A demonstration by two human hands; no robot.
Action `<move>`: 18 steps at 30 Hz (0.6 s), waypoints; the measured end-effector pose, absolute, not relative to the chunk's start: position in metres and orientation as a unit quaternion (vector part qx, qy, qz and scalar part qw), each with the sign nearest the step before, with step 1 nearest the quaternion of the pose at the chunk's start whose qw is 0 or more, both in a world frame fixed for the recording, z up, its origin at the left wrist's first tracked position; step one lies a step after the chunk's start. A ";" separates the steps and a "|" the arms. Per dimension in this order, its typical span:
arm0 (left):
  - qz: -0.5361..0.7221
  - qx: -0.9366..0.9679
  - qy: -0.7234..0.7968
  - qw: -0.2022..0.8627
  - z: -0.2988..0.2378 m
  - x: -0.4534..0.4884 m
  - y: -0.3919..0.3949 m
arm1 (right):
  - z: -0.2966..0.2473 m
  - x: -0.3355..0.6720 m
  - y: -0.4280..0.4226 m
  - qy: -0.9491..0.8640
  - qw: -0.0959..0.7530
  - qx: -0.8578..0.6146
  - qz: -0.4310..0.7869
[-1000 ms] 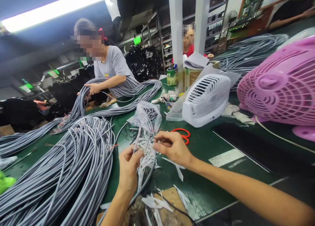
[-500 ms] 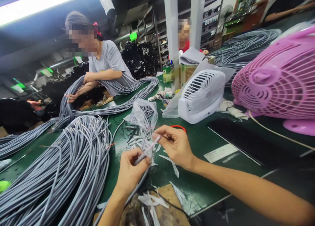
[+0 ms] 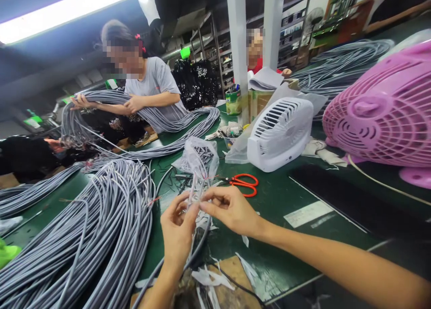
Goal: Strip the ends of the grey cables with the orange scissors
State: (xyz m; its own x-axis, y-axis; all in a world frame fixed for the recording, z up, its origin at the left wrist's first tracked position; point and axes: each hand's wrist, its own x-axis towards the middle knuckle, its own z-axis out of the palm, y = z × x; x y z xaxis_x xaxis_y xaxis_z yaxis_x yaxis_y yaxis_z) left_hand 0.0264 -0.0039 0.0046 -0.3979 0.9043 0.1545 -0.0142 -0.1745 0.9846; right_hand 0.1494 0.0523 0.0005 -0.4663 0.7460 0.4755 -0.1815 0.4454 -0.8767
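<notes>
A heap of grey cables [image 3: 101,223] lies left of the hands. The left hand [image 3: 177,230] grips a grey cable [image 3: 203,235]. The right hand [image 3: 232,210] pinches its stripped end between the hands. Red scissors [image 3: 244,183] lie just beyond the right hand.

The left hand [image 3: 177,230] pinches a grey cable [image 3: 201,240] just below its end, held upright. The right hand [image 3: 230,210] meets it at the tip, fingers apparently closed on the thin wires there. Behind them lie a plastic bag [image 3: 198,158] and red scissors [image 3: 245,183] on the green desk [image 3: 286,196]. A cable heap [image 3: 94,223] lies on the left.
</notes>
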 end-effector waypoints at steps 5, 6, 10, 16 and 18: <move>0.650 0.454 0.551 0.261 0.009 0.031 -0.012 | -0.002 0.153 0.048 -0.742 0.538 -0.173 0.362; 0.645 0.450 0.556 0.269 0.009 0.031 -0.013 | -0.002 0.154 0.046 -0.755 0.541 -0.164 0.333; 0.660 0.387 0.553 0.330 0.013 0.026 -0.004 | -0.007 0.153 0.033 -0.806 0.518 -0.083 0.274; 0.744 0.236 0.494 0.384 0.021 0.008 0.010 | -0.016 0.144 0.023 -0.796 0.524 0.046 0.298; 0.726 0.244 0.487 0.420 0.020 0.013 0.006 | -0.014 0.143 0.031 -0.739 0.570 -0.131 0.335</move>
State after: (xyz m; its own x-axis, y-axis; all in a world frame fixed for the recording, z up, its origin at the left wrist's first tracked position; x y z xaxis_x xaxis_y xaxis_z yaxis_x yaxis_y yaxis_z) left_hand 0.0129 0.0056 0.0203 -0.5275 0.8477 -0.0557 -0.3726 -0.1719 0.9119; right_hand 0.1432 0.0310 -0.0145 -0.3169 0.5759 0.7536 -0.1882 0.7406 -0.6451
